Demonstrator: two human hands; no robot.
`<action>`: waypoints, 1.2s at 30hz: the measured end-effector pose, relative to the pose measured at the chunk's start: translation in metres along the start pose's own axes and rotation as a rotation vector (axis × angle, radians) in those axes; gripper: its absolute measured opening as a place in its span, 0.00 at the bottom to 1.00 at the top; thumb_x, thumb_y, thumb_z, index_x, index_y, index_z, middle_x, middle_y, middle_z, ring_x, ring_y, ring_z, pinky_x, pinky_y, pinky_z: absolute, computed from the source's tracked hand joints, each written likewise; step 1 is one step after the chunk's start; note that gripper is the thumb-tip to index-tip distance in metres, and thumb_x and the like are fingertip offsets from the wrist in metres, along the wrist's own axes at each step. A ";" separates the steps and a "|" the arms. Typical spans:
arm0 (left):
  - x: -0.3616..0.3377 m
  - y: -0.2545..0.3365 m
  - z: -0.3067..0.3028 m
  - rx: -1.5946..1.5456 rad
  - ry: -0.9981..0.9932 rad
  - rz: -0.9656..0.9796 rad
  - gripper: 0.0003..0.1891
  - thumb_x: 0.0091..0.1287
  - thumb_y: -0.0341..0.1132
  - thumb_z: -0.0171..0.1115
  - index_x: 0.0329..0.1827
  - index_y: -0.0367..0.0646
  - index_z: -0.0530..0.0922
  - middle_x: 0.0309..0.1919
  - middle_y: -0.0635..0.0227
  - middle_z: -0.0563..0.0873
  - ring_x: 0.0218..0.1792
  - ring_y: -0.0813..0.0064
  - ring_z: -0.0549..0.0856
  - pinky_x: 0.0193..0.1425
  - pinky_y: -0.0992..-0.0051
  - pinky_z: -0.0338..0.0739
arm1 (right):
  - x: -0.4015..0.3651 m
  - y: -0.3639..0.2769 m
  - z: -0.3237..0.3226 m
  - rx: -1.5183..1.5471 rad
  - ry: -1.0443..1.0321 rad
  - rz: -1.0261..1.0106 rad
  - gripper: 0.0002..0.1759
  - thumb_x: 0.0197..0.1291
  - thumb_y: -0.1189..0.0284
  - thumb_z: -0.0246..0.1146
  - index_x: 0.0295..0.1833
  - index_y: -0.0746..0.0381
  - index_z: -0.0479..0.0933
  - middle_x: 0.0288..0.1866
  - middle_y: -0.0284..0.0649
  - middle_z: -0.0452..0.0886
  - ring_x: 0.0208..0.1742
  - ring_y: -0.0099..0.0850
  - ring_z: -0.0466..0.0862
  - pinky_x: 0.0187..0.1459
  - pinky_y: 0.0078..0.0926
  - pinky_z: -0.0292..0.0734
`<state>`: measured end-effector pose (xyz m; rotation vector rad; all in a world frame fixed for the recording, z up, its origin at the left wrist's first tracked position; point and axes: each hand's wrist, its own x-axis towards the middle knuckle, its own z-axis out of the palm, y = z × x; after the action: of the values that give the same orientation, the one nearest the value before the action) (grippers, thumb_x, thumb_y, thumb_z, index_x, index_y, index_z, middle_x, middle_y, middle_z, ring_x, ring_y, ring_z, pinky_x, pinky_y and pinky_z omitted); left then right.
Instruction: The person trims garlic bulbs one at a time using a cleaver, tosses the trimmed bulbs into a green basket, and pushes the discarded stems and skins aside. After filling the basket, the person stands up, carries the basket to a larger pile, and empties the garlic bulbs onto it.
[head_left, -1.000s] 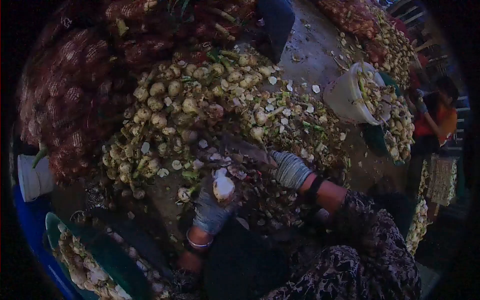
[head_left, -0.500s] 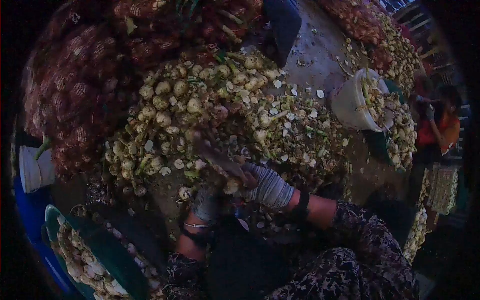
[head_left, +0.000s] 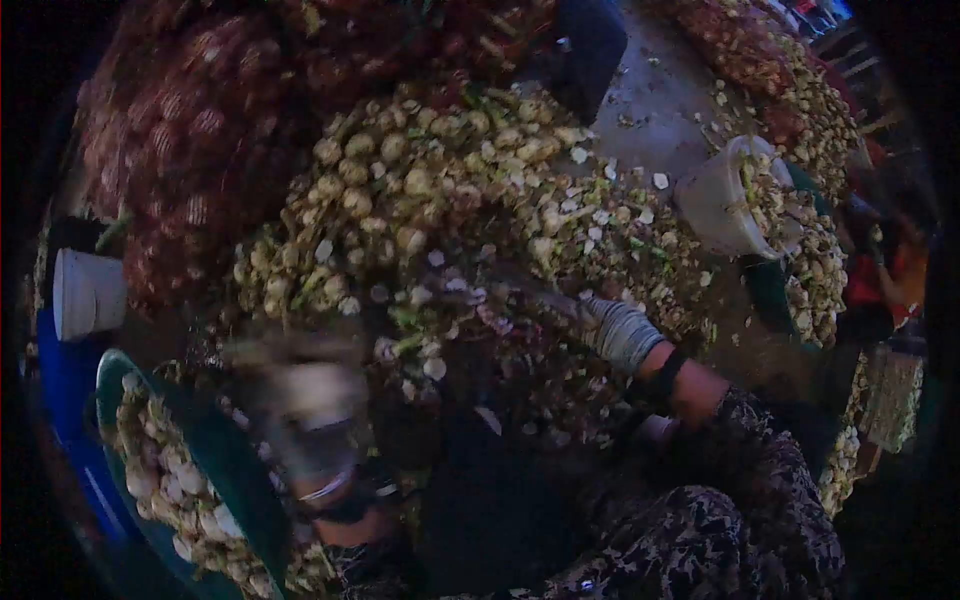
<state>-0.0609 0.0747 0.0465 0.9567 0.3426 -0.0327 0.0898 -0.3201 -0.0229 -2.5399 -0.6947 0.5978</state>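
A large pile of pale bulbs (head_left: 380, 170), mixed with stalks and cut pieces, lies on the ground before me. My right hand (head_left: 620, 333), in a grey-white glove, is wrapped round a dark, blurred tool (head_left: 540, 293) that points left over the scraps. Low on the left, my left hand (head_left: 315, 410) is smeared by motion; its fingers and anything in them cannot be made out. Beside it, at the lower left, a tilted green basket (head_left: 215, 465) holds many bulbs.
Red net sacks of bulbs (head_left: 190, 130) stand at the upper left. A white bucket (head_left: 90, 295) is at the far left. Another white bucket (head_left: 712, 205) lies tipped at the right, with bulbs at its mouth. A person in orange and red (head_left: 900, 270) is at the far right.
My left hand has moved away from my right hand, left towards the green basket. My right hand has shifted to the right and slightly up. The whole view has shifted a little.
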 end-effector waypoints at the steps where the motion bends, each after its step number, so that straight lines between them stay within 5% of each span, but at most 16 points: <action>1: -0.015 0.026 0.007 -0.134 -0.070 0.130 0.20 0.70 0.37 0.59 0.62 0.41 0.74 0.49 0.68 0.82 0.41 0.75 0.82 0.44 0.74 0.78 | -0.002 -0.004 0.005 0.009 -0.013 -0.006 0.18 0.56 0.64 0.65 0.52 0.58 0.77 0.39 0.50 0.84 0.40 0.50 0.83 0.42 0.43 0.79; 5: -0.057 0.137 0.049 -0.651 -0.410 0.704 0.29 0.67 0.40 0.60 0.71 0.48 0.63 0.54 0.72 0.78 0.48 0.78 0.79 0.58 0.65 0.76 | 0.008 -0.040 -0.005 0.156 -0.066 0.098 0.21 0.57 0.65 0.66 0.56 0.59 0.76 0.39 0.51 0.84 0.42 0.50 0.83 0.44 0.43 0.79; 6: -0.058 0.133 0.027 -0.533 -0.147 0.744 0.30 0.65 0.36 0.62 0.71 0.49 0.65 0.53 0.71 0.78 0.46 0.76 0.79 0.57 0.66 0.77 | 0.008 -0.049 -0.008 0.182 -0.077 0.105 0.23 0.57 0.65 0.66 0.58 0.58 0.76 0.40 0.51 0.84 0.43 0.51 0.83 0.44 0.43 0.79; 8: -0.021 0.081 0.043 0.190 0.592 0.664 0.30 0.62 0.35 0.65 0.69 0.49 0.68 0.53 0.71 0.79 0.45 0.77 0.79 0.55 0.67 0.77 | 0.006 -0.055 -0.010 0.234 -0.086 0.120 0.23 0.57 0.64 0.66 0.58 0.58 0.76 0.40 0.52 0.84 0.42 0.51 0.83 0.44 0.43 0.79; 11: 0.036 -0.046 -0.043 0.459 0.186 0.273 0.30 0.62 0.44 0.63 0.68 0.48 0.71 0.60 0.60 0.80 0.53 0.64 0.81 0.57 0.57 0.77 | 0.006 -0.055 -0.003 0.184 -0.127 0.166 0.22 0.57 0.62 0.66 0.56 0.58 0.77 0.39 0.52 0.84 0.42 0.52 0.83 0.44 0.44 0.78; 13: 0.064 -0.103 -0.074 1.885 0.137 0.379 0.30 0.61 0.44 0.64 0.67 0.46 0.72 0.65 0.50 0.76 0.58 0.56 0.80 0.59 0.55 0.76 | 0.004 -0.052 0.001 0.081 -0.162 0.198 0.21 0.57 0.61 0.66 0.54 0.59 0.77 0.39 0.52 0.84 0.42 0.53 0.83 0.44 0.44 0.78; 14: 0.073 -0.127 -0.086 1.876 0.130 0.377 0.30 0.61 0.44 0.64 0.67 0.46 0.72 0.65 0.50 0.76 0.58 0.56 0.80 0.59 0.55 0.76 | 0.003 -0.050 0.003 0.114 -0.204 0.175 0.21 0.58 0.60 0.65 0.53 0.60 0.76 0.39 0.52 0.83 0.43 0.53 0.83 0.44 0.45 0.78; 16: 0.080 -0.157 -0.098 2.036 0.103 -0.042 0.29 0.59 0.46 0.65 0.63 0.45 0.75 0.62 0.45 0.77 0.58 0.52 0.79 0.63 0.53 0.73 | -0.003 -0.042 0.017 0.142 -0.252 0.157 0.22 0.58 0.59 0.65 0.53 0.60 0.75 0.39 0.52 0.83 0.43 0.53 0.83 0.44 0.46 0.78; 18: 0.083 -0.155 -0.099 1.899 0.120 -0.162 0.29 0.58 0.49 0.65 0.62 0.45 0.76 0.60 0.45 0.78 0.58 0.51 0.79 0.62 0.54 0.74 | -0.007 -0.022 0.043 0.372 -0.230 0.089 0.21 0.57 0.60 0.65 0.52 0.59 0.75 0.39 0.51 0.83 0.43 0.53 0.82 0.43 0.46 0.78; 23: 0.078 -0.192 -0.147 1.528 0.019 -0.230 0.29 0.61 0.52 0.64 0.60 0.43 0.77 0.53 0.47 0.83 0.53 0.51 0.82 0.59 0.57 0.76 | 0.009 -0.084 0.009 0.124 -0.287 -0.082 0.19 0.54 0.62 0.66 0.50 0.57 0.76 0.40 0.50 0.83 0.42 0.52 0.83 0.41 0.45 0.78; 28: 0.057 -0.176 -0.081 1.516 -0.581 0.284 0.25 0.64 0.45 0.66 0.59 0.39 0.77 0.53 0.52 0.83 0.52 0.60 0.83 0.58 0.64 0.77 | 0.027 -0.107 0.007 0.233 -0.215 -0.321 0.18 0.53 0.62 0.65 0.48 0.56 0.77 0.39 0.49 0.83 0.41 0.51 0.83 0.41 0.44 0.78; 29: 0.049 -0.151 -0.047 1.517 -0.586 0.284 0.25 0.64 0.45 0.66 0.59 0.39 0.77 0.53 0.52 0.83 0.52 0.60 0.83 0.58 0.64 0.77 | 0.033 -0.102 0.007 0.143 -0.291 -0.203 0.16 0.55 0.61 0.64 0.47 0.57 0.77 0.38 0.49 0.83 0.40 0.51 0.83 0.41 0.44 0.78; 31: 0.039 -0.085 0.024 0.830 -0.084 -0.219 0.26 0.62 0.41 0.69 0.60 0.38 0.76 0.54 0.51 0.82 0.55 0.59 0.82 0.61 0.64 0.75 | 0.037 -0.084 0.010 0.045 -0.359 -0.088 0.15 0.57 0.61 0.63 0.46 0.57 0.77 0.37 0.49 0.83 0.40 0.50 0.83 0.41 0.45 0.77; 35: 0.026 -0.082 0.022 1.037 -0.165 -0.107 0.29 0.64 0.35 0.68 0.67 0.39 0.70 0.59 0.58 0.80 0.58 0.67 0.80 0.64 0.68 0.74 | 0.027 -0.066 0.010 0.107 -0.269 0.161 0.21 0.61 0.56 0.63 0.50 0.60 0.77 0.36 0.49 0.84 0.40 0.50 0.84 0.44 0.45 0.78; 36: 0.030 -0.077 0.031 1.065 -0.191 -0.116 0.29 0.61 0.36 0.70 0.65 0.38 0.71 0.57 0.56 0.80 0.58 0.64 0.80 0.64 0.66 0.74 | 0.020 -0.101 -0.007 0.403 -0.263 0.191 0.23 0.60 0.54 0.65 0.53 0.60 0.77 0.36 0.48 0.84 0.40 0.48 0.84 0.44 0.43 0.78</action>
<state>-0.0378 0.0089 -0.0076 1.9676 0.1871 -0.4450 0.0715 -0.2325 0.0283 -2.1833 -0.3676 1.0376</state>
